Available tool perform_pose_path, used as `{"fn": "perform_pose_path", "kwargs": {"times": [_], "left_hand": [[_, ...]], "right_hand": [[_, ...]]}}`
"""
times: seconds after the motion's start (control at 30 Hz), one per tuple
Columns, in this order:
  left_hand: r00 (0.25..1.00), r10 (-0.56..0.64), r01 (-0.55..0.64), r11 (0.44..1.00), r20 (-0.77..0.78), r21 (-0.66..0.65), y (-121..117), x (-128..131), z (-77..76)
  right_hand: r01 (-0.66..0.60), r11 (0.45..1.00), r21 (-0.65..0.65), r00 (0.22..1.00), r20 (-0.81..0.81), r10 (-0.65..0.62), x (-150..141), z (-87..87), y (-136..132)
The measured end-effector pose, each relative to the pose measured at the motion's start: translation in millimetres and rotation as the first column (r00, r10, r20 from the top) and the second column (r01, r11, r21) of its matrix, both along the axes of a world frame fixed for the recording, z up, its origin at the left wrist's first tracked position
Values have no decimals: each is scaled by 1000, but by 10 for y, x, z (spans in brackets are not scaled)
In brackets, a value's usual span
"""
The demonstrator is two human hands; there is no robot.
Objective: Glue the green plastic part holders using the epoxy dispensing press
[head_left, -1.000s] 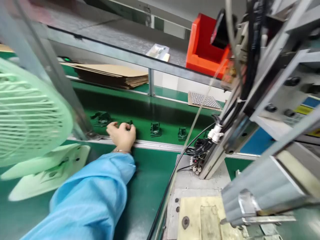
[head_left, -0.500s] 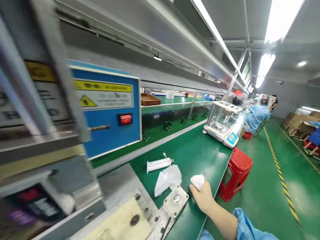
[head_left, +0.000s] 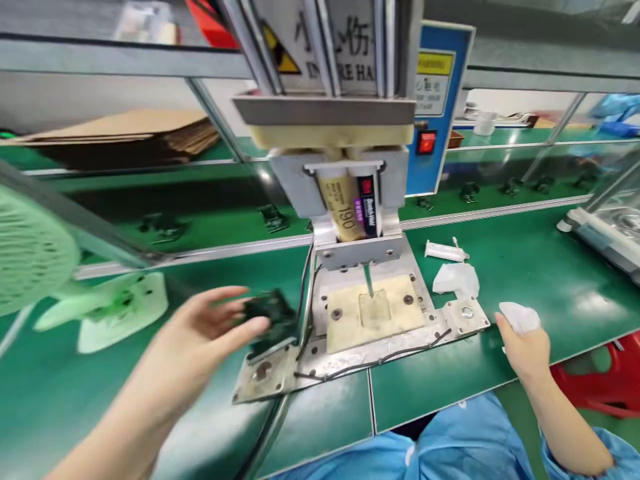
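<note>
From where I stand: left hand (head_left: 205, 330), grip pinching a dark green plastic part (head_left: 273, 317) left of centre frame; right hand (head_left: 527, 353) curled around a white wipe (head_left: 520, 318), lower right; judged progress: part picked up, not yet on cream fixture plate (head_left: 345, 333).
</note>
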State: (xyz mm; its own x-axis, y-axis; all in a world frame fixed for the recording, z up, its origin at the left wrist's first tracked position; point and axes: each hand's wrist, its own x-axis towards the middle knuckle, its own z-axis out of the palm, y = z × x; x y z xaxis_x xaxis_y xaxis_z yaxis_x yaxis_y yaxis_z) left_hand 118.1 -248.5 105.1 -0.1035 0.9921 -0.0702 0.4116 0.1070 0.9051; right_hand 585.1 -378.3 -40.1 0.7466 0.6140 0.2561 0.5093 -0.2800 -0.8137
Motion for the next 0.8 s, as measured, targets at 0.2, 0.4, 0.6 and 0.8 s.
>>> {"fn": "perform_pose_path", "kwargs": {"times": [0.2, 0.4, 0.6, 0.8], "left_hand": [[896, -323, 420, 838, 305, -349, -122, 865, -134], [834, -442, 518, 834, 331, -189, 121, 1236, -192], [864, -481, 490, 871, 147, -31, 260, 1284, -349], [867, -458, 485, 866, -194, 122, 96, 985, -290]], "right_hand": [[48, 999, -23, 997, -61, -49, -55, 55, -41], [34, 999, 2, 997, -72, -33, -90, 89, -25], [26, 1000, 7, 996, -88, -25, -103, 118, -8], [79, 996, 29, 991, -111, -75, -150, 151, -30]]}}
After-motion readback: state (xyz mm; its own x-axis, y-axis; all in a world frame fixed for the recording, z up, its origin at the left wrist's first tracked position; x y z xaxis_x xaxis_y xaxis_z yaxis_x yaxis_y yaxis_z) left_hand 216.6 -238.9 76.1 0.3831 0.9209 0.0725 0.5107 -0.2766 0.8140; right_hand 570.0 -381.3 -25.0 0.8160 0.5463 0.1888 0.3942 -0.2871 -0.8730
